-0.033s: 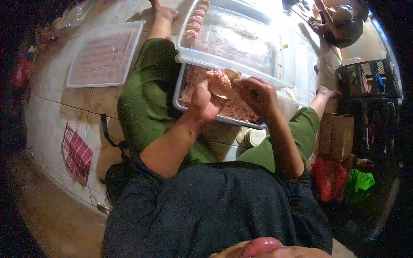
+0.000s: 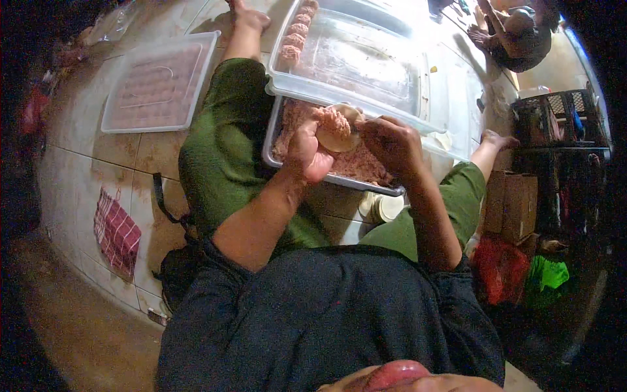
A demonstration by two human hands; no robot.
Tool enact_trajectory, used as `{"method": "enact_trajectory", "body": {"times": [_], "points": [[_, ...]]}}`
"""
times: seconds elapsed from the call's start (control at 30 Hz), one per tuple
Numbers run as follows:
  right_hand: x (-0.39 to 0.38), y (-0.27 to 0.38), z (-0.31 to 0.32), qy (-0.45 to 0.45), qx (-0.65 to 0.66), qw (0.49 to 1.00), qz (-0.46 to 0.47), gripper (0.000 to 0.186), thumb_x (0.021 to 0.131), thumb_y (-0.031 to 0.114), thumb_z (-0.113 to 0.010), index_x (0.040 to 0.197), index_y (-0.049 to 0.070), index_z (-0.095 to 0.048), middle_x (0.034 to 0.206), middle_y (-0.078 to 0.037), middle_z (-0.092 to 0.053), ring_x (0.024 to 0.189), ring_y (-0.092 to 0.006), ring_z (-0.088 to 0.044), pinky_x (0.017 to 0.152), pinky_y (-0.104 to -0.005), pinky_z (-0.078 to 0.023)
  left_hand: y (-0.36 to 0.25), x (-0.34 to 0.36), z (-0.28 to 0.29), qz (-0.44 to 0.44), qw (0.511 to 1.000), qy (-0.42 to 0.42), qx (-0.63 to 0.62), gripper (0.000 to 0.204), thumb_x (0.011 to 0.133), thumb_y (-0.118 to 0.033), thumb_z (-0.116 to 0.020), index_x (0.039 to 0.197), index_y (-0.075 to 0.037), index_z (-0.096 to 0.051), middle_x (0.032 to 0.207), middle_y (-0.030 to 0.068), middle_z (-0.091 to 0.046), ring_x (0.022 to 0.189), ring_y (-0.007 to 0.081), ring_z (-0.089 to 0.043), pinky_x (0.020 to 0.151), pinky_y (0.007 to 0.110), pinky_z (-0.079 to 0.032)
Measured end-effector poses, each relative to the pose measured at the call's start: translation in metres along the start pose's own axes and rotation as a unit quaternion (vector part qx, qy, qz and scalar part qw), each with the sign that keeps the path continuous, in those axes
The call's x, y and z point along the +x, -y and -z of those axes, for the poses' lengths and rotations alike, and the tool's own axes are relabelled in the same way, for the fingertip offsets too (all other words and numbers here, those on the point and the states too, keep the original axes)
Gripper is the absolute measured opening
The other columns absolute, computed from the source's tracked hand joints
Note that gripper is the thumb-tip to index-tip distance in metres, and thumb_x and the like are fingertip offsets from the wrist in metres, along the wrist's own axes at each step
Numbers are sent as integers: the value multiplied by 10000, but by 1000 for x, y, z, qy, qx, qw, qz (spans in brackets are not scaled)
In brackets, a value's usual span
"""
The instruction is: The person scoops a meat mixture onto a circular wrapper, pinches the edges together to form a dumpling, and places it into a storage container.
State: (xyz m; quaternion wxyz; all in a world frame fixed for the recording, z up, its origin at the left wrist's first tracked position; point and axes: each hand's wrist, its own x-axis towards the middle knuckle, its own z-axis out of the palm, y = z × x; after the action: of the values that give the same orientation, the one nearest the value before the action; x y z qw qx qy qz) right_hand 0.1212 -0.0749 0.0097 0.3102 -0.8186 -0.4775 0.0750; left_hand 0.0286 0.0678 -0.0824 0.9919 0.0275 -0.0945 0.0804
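My left hand (image 2: pixel 307 151) is curled round a pale round wrapper (image 2: pixel 339 140) topped with a lump of pink minced filling (image 2: pixel 333 119). My right hand (image 2: pixel 388 137) is closed at the wrapper's right edge; what its fingertips grip is partly hidden. Both hands are above an open tray of minced filling (image 2: pixel 372 173). Behind it, a clear plastic container (image 2: pixel 353 68) holds a row of pink dumpling-like pieces (image 2: pixel 294 38) along its left side. Stacks of pale wrappers (image 2: pixel 388 206) lie below the tray, near my right thigh.
A lidded box of pink pieces (image 2: pixel 157 81) lies left on the tiled floor, above a checked cloth (image 2: pixel 116 235). My legs flank the tray. Another person (image 2: pixel 522 36) sits at the upper right. Black crates (image 2: pixel 555 121), cardboard (image 2: pixel 506 202) and red bags (image 2: pixel 496 268) stand at the right.
My left fingers and the wrapper with its filling have shifted very slightly. Otherwise the hands and containers look the same.
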Motion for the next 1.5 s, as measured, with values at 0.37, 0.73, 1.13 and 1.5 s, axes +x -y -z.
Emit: {"method": "enact_trajectory", "body": {"times": [0.37, 0.73, 1.13, 1.5], "points": [[-10, 1, 34, -1, -32, 999, -28, 197, 774, 69, -639, 963, 98, -687, 803, -81, -642, 661, -179, -624, 573, -292, -486, -10, 1, -32, -18, 957, -266, 110, 479, 972, -386, -264, 1031, -2, -546, 1016, 138, -605, 964, 262, -590, 930, 403, -439], [-21, 13, 5, -151, -125, 981, 7, 332, 739, 62, -636, 1061, 143, -628, 896, -80, -610, 779, -249, -630, 629, -330, -516, 2, 1, -16, -74, 972, -201, 94, 475, 938, -410, -363, 1172, -12, -473, 1088, 111, -544, 1083, 233, -516, 989, 380, -369], [-34, -2, -46, -47, -116, 992, 23, 534, 747, -31, -545, 1195, 259, -569, 1169, -81, -549, 985, -258, -591, 802, -320, -504, -15, -2, -17, -97, 954, -268, 91, 470, 957, -393, -350, 1142, 18, -484, 1070, 165, -577, 969, 251, -580, 887, 397, -478], [-14, 16, -22, -93, -81, 992, 40, 248, 768, -22, -595, 989, 84, -632, 958, -120, -611, 869, -265, -618, 732, -310, -499, -6, -1, -37, -38, 970, -199, 132, 871, 825, -698, -298, 1201, 75, -441, 1144, 215, -554, 1059, 304, -550, 948, 426, -420]]}}
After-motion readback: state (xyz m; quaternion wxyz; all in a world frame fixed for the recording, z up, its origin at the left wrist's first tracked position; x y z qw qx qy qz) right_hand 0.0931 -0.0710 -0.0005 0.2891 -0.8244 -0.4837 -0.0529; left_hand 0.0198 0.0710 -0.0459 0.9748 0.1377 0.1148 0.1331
